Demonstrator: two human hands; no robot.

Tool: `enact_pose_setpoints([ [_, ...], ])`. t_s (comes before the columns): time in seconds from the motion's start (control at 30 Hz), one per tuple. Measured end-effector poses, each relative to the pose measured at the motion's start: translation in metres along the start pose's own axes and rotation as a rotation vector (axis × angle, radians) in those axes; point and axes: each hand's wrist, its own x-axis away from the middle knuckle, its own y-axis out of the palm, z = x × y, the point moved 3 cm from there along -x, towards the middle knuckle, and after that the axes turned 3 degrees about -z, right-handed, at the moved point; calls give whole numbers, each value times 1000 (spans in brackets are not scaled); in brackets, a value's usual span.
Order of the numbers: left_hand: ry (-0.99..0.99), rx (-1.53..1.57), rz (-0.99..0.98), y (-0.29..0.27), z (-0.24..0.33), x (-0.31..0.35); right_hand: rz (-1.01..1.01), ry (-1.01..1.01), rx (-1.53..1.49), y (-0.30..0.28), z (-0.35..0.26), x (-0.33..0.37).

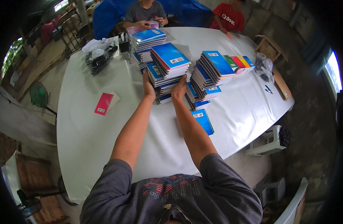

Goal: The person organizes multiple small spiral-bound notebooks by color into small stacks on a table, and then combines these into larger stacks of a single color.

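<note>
Between my hands stands a tall, uneven stack of blue-covered spiral notebooks point(170, 56), its layers turned different ways. My left hand point(148, 86) presses against the stack's left side, and my right hand point(179, 89) against its right side, low down. The fingertips of both hands are partly hidden by the notebooks. Right of my right hand leans another blue spiral notebook stack point(215, 64), stepped toward me. A single blue notebook point(204, 121) lies flat in front of it, beside my right forearm. Behind the held stack is a further notebook pile point(147, 37).
White-covered table point(134, 123) carries a pink booklet point(104, 103) at left and bagged black items point(100, 56) farther back. Small coloured notebooks point(239, 63), a plastic bag point(264, 68) and a cardboard box point(269, 49) stand right. Two people sit across; a white stool point(266, 142) stands right.
</note>
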Motion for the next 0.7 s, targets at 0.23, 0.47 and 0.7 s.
enact_pose_setpoints([
  [0.23, 14, -418, 363, -25, 3, 46, 4, 7, 89, -22, 6, 1],
  [0.47, 19, -588, 435, -80, -13, 165, -71, -9, -57, -30, -3, 57],
  [0.7, 123, -1052, 141, -56, 2, 226, -165, 312, -141, -56, 38, 114],
])
